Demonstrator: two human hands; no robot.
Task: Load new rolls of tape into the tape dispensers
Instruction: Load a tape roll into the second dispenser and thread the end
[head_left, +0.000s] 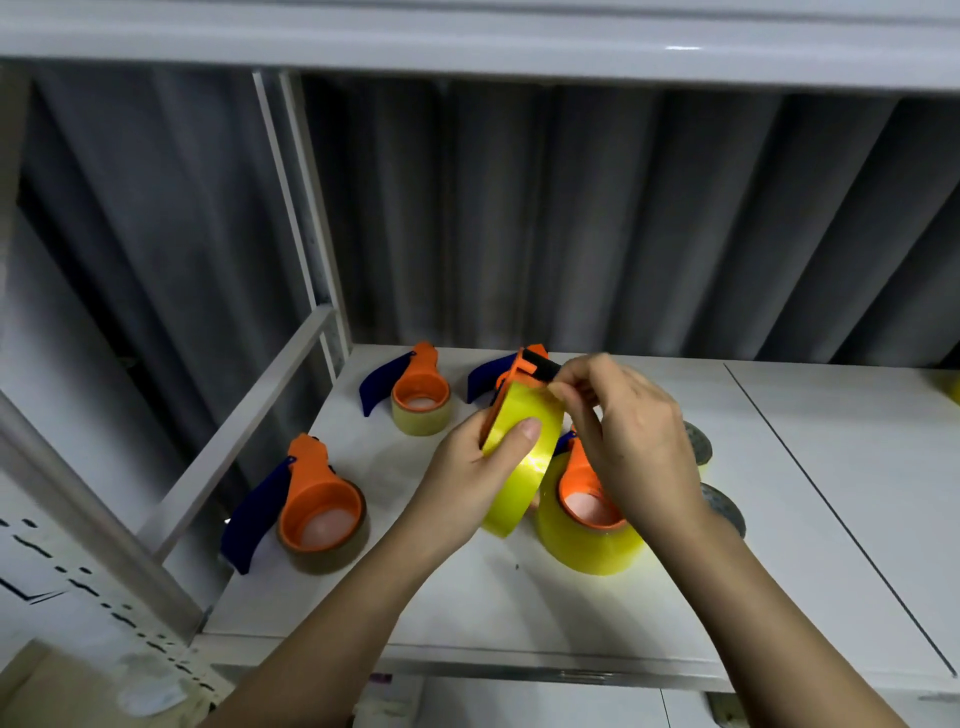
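Nearest, the left hand (480, 467) is curled around a bright yellow roll of glossy packing tape (524, 457) seated in an orange plastic dispenser (511, 387), thumb pressed on the roll's face, the whole held tilted above the white shelf (467, 597). The right hand (628, 431) is closed in a pinch at the dispenser's black cutter end (540, 365), apparently on the tape's loose end, though the strip itself cannot be made out. Just beside and below, a second yellow roll in an orange dispenser (589, 519) stands on the shelf, partly covered by the right wrist. To the left, an orange dispenser with a dark blue handle, fitted with a brownish roll (317, 512), is seen; farther back another of the same kind holds a pale roll (420, 400). Behind the right hand, two grey rolls (698, 441) lie partly hidden. Most dispensers appear loaded; threading the held one seems to be the step in hand, and the grey rolls' purpose cannot be judged.
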